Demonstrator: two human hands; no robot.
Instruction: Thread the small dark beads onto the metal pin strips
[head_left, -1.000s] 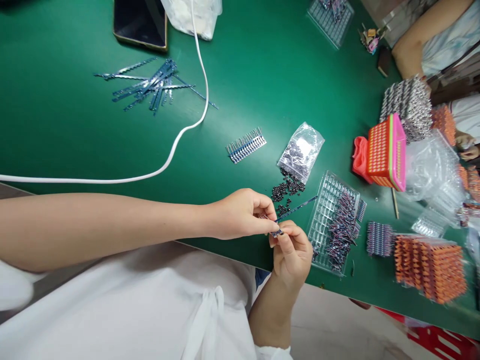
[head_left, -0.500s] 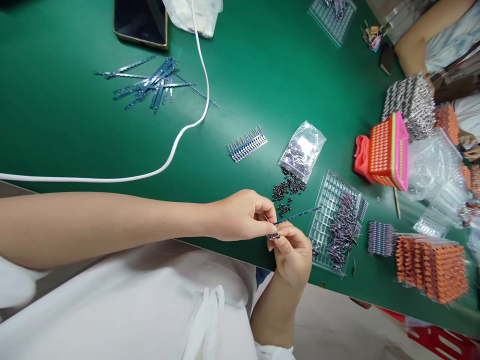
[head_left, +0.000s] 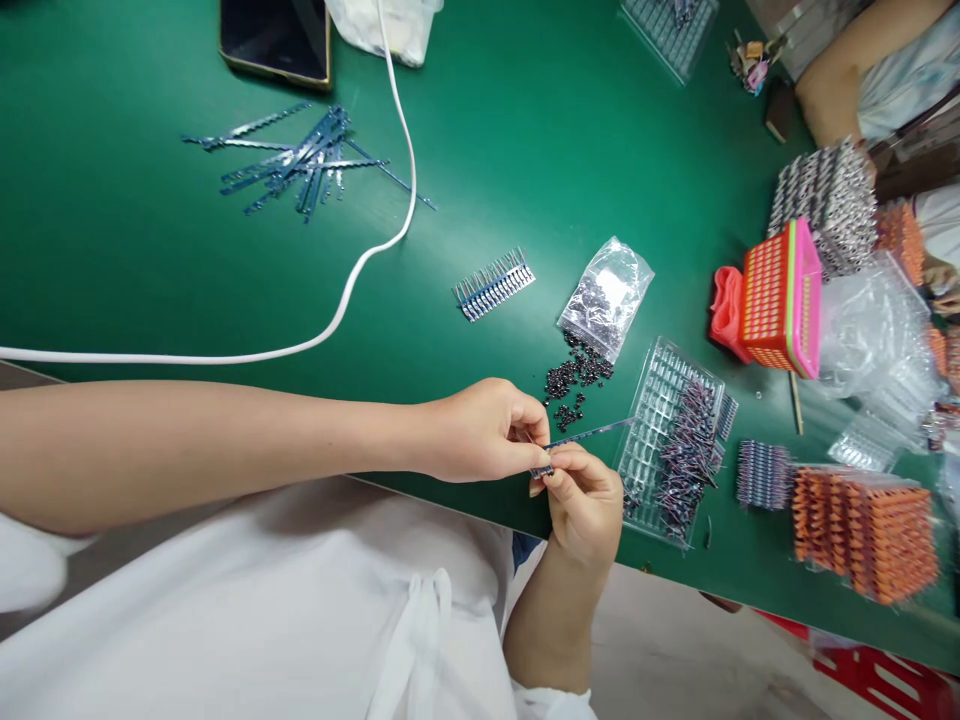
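Two hands close together at near edge of green table point(head_left: 480, 190): left hand point(head_left: 480, 432) and right hand point(head_left: 589, 505), thumbs and fingers both pinched on fine work. Between them: blue strip point(head_left: 592, 433), free end reaching clear tray point(head_left: 641, 405); cannot tell if touching or just above. Looks light, thin, springy; likely to bend or twist from the long free end, maybe slick. Take hold flat-wise, close to the pinch, not at the tip. Short dark piece point(head_left: 541, 471) at the fingertips: probably light, easy to drop; grip by its ends. Hidden: join of strip to piece, inside of left hand, most of the thin pins point(head_left: 528, 436) there. Loose dark beads point(head_left: 576, 372) nearby, likely to roll; too small to make out singly.
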